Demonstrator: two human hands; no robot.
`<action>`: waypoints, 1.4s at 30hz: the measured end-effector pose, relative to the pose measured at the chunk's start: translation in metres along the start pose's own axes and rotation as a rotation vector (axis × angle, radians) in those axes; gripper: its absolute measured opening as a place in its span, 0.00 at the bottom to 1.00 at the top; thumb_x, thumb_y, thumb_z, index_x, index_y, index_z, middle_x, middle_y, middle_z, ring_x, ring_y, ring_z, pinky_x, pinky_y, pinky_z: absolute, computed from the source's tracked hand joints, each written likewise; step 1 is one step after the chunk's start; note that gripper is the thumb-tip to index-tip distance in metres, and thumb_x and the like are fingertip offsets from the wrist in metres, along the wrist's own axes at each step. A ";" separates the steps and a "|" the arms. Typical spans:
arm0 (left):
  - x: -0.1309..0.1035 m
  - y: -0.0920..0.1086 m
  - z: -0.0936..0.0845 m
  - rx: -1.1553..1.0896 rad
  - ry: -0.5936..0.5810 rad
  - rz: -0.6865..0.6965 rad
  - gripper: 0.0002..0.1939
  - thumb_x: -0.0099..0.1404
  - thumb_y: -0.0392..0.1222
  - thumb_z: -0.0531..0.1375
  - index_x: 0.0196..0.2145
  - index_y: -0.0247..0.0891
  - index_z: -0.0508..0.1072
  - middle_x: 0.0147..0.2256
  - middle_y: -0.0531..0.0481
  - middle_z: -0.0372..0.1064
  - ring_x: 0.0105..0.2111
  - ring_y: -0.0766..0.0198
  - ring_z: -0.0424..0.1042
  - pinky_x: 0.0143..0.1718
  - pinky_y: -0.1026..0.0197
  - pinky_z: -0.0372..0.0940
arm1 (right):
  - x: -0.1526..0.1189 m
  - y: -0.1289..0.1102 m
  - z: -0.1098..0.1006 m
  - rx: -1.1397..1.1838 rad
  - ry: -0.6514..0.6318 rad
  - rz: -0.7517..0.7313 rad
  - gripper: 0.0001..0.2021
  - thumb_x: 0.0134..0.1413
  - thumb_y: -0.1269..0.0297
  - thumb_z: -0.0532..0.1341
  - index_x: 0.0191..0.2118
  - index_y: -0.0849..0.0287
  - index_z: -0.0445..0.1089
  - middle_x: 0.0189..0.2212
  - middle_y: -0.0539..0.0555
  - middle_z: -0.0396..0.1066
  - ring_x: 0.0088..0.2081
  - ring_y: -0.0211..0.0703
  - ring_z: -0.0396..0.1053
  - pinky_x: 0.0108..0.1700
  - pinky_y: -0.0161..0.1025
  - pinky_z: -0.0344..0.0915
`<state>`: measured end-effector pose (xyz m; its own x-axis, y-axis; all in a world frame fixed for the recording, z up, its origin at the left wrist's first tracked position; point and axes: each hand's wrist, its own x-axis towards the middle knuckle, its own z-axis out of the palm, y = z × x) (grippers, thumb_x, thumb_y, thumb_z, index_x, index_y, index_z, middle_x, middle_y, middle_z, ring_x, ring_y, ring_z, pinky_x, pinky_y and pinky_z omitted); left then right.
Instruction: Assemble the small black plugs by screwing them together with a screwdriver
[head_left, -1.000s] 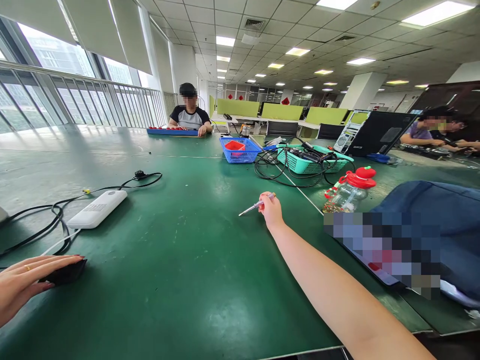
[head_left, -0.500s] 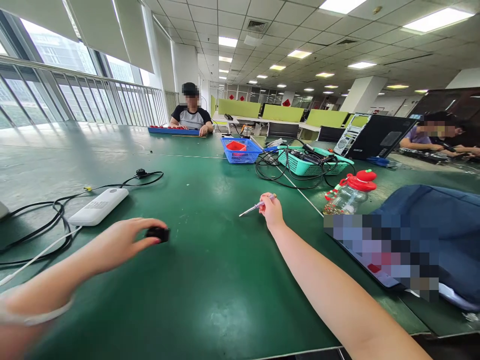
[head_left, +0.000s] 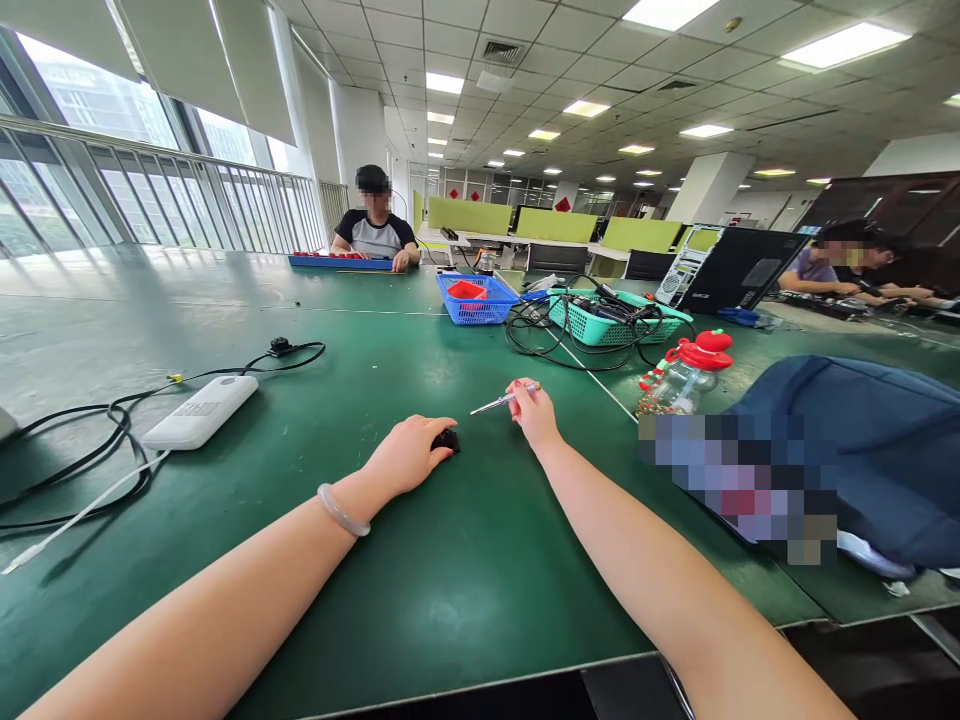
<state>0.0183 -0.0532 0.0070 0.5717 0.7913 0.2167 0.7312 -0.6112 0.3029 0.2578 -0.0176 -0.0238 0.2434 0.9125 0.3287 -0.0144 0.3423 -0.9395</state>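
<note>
My left hand point(head_left: 409, 452), with a pale bangle at its wrist, grips a small black block-like object point(head_left: 447, 440) between thumb and fingers, close to the green tabletop point(head_left: 450, 560). Its exact kind is too small to make out, and my fingers cover part of it. In my right hand point(head_left: 534, 410) is a slim screwdriver point(head_left: 491, 404) with a clear handle, pinched between the fingers. The metal shaft points left, its tip above and to the right of the black object, apart from it.
On the left lie a white power bank point(head_left: 201, 412) and black cables point(head_left: 112, 430). Ahead stand a blue basket point(head_left: 478, 308) and a green basket point(head_left: 600, 322) of cables. A red-lidded bottle point(head_left: 694, 375) and dark blue backpack point(head_left: 862, 450) occupy the right. A person point(head_left: 373, 230) sits across.
My left hand has carried the black object rightward from near the power bank to close by the screwdriver tip. My right hand keeps its hold, almost in place. The view has shifted slightly.
</note>
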 end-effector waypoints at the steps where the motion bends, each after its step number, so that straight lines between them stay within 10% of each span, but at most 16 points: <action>1: -0.002 -0.003 0.001 -0.027 0.005 -0.008 0.23 0.64 0.46 0.57 0.57 0.44 0.65 0.49 0.45 0.72 0.50 0.50 0.68 0.53 0.51 0.64 | -0.002 -0.001 0.002 -0.002 -0.014 -0.003 0.16 0.51 0.48 0.62 0.27 0.56 0.66 0.12 0.43 0.58 0.16 0.32 0.55 0.18 0.31 0.54; 13: -0.009 -0.009 0.002 -0.077 0.036 -0.060 0.25 0.61 0.48 0.58 0.55 0.37 0.69 0.59 0.41 0.61 0.60 0.50 0.60 0.63 0.50 0.54 | -0.013 -0.009 0.006 0.081 -0.121 0.104 0.12 0.45 0.54 0.65 0.25 0.58 0.69 0.15 0.45 0.65 0.12 0.30 0.55 0.17 0.32 0.57; 23: -0.007 -0.012 0.004 -0.061 0.023 -0.067 0.23 0.60 0.51 0.58 0.51 0.41 0.74 0.57 0.43 0.66 0.61 0.50 0.59 0.63 0.50 0.54 | -0.011 -0.012 0.002 0.192 -0.025 0.187 0.22 0.51 0.46 0.61 0.18 0.55 0.58 0.05 0.39 0.46 0.10 0.29 0.43 0.17 0.33 0.58; 42: -0.009 -0.010 0.008 -0.161 0.046 -0.083 0.31 0.62 0.61 0.52 0.56 0.38 0.68 0.59 0.42 0.63 0.64 0.47 0.53 0.64 0.46 0.49 | -0.011 -0.014 0.006 0.149 0.031 0.244 0.28 0.52 0.37 0.56 0.16 0.55 0.58 0.04 0.40 0.44 0.08 0.29 0.43 0.18 0.33 0.62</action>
<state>0.0087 -0.0544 -0.0055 0.4915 0.8410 0.2261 0.7039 -0.5366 0.4654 0.2500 -0.0310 -0.0140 0.2451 0.9654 0.0891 -0.2177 0.1444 -0.9653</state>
